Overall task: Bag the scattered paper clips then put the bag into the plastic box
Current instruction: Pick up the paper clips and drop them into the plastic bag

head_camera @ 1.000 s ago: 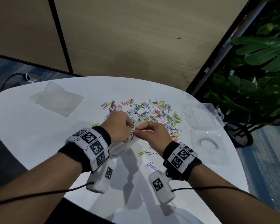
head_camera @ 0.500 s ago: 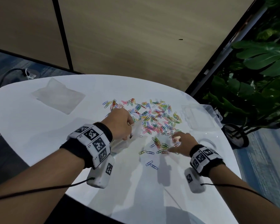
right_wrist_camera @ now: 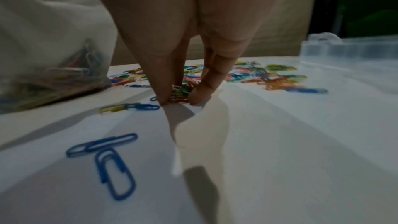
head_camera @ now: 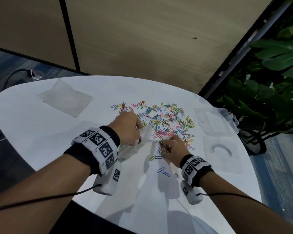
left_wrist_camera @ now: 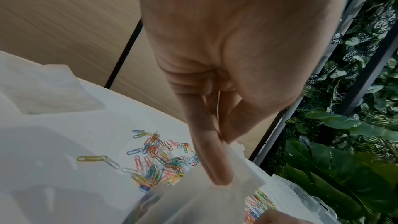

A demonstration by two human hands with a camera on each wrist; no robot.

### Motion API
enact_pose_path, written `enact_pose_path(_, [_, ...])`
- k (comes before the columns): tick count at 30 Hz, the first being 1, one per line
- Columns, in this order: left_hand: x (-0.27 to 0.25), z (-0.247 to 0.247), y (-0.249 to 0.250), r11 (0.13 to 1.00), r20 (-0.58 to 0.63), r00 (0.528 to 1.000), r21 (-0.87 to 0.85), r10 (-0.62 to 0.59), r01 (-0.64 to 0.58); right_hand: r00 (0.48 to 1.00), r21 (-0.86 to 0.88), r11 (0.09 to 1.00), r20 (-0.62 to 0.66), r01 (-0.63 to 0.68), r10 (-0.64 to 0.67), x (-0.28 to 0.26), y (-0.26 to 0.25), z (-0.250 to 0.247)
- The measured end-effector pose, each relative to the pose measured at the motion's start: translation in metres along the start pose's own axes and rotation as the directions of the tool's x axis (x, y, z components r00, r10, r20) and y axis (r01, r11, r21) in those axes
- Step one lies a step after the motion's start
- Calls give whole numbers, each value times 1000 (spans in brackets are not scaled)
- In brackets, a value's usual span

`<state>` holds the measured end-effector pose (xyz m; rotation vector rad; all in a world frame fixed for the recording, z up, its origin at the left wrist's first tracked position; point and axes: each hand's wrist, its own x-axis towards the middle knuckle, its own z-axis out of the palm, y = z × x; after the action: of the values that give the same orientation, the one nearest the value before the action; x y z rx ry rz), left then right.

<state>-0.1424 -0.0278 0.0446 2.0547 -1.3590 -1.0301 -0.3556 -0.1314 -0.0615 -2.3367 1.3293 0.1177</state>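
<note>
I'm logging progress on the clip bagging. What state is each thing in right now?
Bag: mouth held open by the left hand, some clips already inside.
Loose clips: most still scattered on the table.
Right hand: fingers pinching a small bunch of clips on the table.
Plastic box: open, with no bag in it.
Spare bags: lying flat, untouched.

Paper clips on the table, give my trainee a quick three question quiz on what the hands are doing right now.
1. True or false: the left hand holds the bag.
2. The right hand pinches: A) box, B) clips, C) nothing.
3. Fill in: most clips lie on the ____.

Key: 1 true. 2 B. 3 table.
</note>
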Motion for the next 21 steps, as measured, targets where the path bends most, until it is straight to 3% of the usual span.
enact_pose_path(3, [-1,0,0,1000,7,1000,-3,-4,4,996,-98,992,-48,77,-82,5,-11,4])
enact_pose_path(6, [-1,3,-1,1000,16,1000,3,-5,5,999,-130,991,-37,35,-40,9,-15,3])
enact_pose_path(9, [-1,3,-1,1000,28,1000,9,-8,8,996,-21,997,-45,-76,75,13,-8,-9])
enact_pose_path(11, [-1,3,0,1000,33,999,6,-11,11,979,140,970,-18,-197,201,14,2,-20])
enact_pose_path(13, [0,3,1,1000,35,999,-3,-10,11,955,440,853,41,-281,294,13,7,-36])
enact_pose_path(16, [0,3,2,1000,30,999,-6,-13,13,959,861,458,107,-222,263,6,-11,-65])
enact_pose_path(18, [0,5,2,1000,28,1000,-13,-15,15,981,948,272,131,-166,142,-4,-35,-81])
enact_pose_path(21, [1,8,2,1000,1,1000,-23,-20,20,990,971,193,141,-139,1,-20,-67,-84])
